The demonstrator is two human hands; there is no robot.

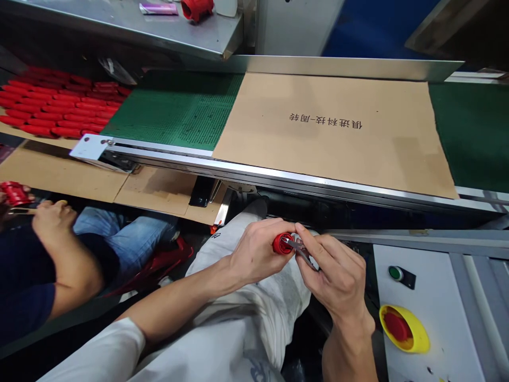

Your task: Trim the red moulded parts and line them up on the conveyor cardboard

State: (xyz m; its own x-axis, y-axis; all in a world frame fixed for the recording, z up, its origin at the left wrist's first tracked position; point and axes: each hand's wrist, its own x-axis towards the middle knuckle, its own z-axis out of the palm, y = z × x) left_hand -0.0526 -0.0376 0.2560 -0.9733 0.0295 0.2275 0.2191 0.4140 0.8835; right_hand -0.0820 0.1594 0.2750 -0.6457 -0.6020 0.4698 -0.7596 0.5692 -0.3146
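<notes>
My left hand (256, 248) is closed around a red round plastic part (277, 244), whose hollow end faces right. In my right hand (336, 270) is a small grey metal tool (305, 255) that looks like pliers or snips. The jaws of the tool reach to the rim of the red part's opening. Whether they grip its edge cannot be made out. Both hands are close together above my lap, their fingertips almost meeting at the part.
A cardboard sheet (338, 143) lies on the green conveyor belt (175, 109). Many red parts (59, 109) are lined up at left. A co-worker's hand (53, 220) is near another red part (15, 193). At right are a green button (395, 273) and a red emergency stop (397, 324).
</notes>
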